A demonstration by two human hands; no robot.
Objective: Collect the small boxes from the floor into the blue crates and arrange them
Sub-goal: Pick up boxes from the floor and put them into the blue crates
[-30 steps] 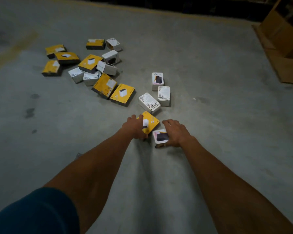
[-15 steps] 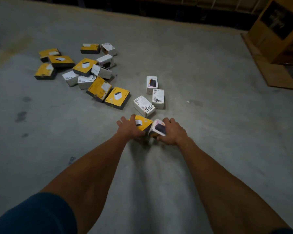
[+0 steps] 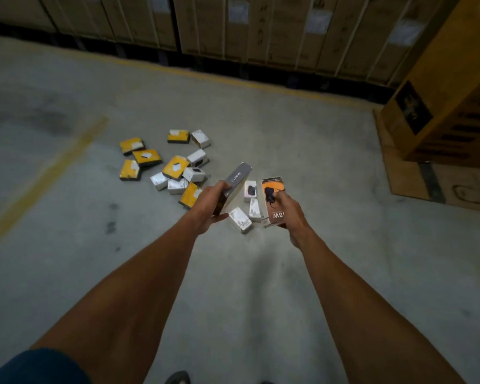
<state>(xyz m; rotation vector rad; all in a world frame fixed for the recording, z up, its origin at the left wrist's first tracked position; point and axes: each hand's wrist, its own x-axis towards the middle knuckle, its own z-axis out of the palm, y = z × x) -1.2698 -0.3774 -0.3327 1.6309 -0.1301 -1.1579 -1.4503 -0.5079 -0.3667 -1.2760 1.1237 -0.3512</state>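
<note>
left hand (image 3: 209, 209) now gripping grey-edged box (image 3: 234, 187), right hand (image 3: 287, 212) gripping orange box (image 3: 272, 200); both lifted off floor (image 3: 67, 245); crates not visible, carrying comes next.

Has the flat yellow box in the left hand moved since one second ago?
Yes. The flat yellow box, gripped by the left hand, is lifted off the grey concrete floor, tilted on edge.

scattered boxes (image 3: 175, 167) on floor (image 3: 261, 273) | stacked cartons (image 3: 261, 29) behind | big carton (image 3: 449, 106) right
</note>
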